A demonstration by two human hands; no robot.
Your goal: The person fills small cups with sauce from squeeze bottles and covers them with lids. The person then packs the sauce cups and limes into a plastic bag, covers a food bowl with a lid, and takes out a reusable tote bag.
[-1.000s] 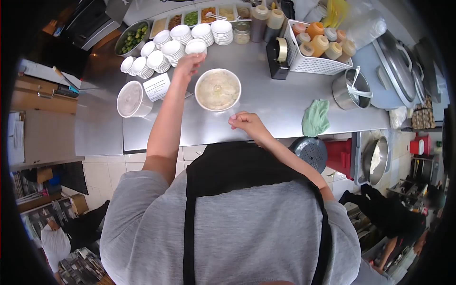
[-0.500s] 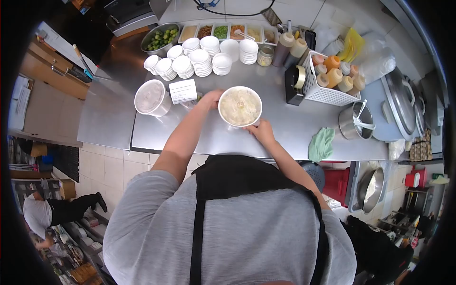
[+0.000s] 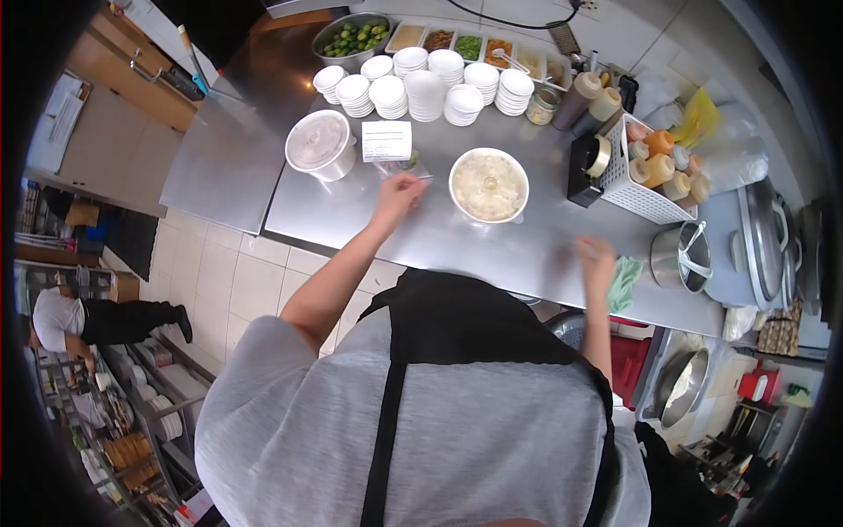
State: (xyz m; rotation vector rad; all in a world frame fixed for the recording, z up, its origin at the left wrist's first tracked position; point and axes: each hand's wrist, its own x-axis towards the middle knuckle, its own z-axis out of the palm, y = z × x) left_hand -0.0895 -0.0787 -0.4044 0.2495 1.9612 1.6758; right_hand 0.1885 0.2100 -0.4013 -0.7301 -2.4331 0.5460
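A white takeout bowl (image 3: 489, 186) with pale food under what looks like a clear lid stands on the steel counter between my hands, touched by neither. My left hand (image 3: 401, 197) is left of it, fingers pinched at the lower edge of a small clear plastic bag (image 3: 397, 164) with something green inside. A printed slip (image 3: 386, 140) lies at the bag's upper end. Further left stands a lidded white tub (image 3: 321, 147). My right hand (image 3: 595, 262) is off to the right beside a green cloth (image 3: 624, 283), its fingers smeared by motion.
Stacked white lids or small bowls (image 3: 426, 95) stand at the back, before topping trays (image 3: 468, 47) and a bowl of green fruit (image 3: 353, 42). To the right are a black tape dispenser (image 3: 587, 171), a white basket (image 3: 645, 195) of bottles and a steel pot (image 3: 672, 259). Another person (image 3: 61, 321) is far left.
Both hands have let go of the takeout bowl. My left hand has moved left to the plastic bag, my right hand rightward towards the cloth. The camera view has shifted.
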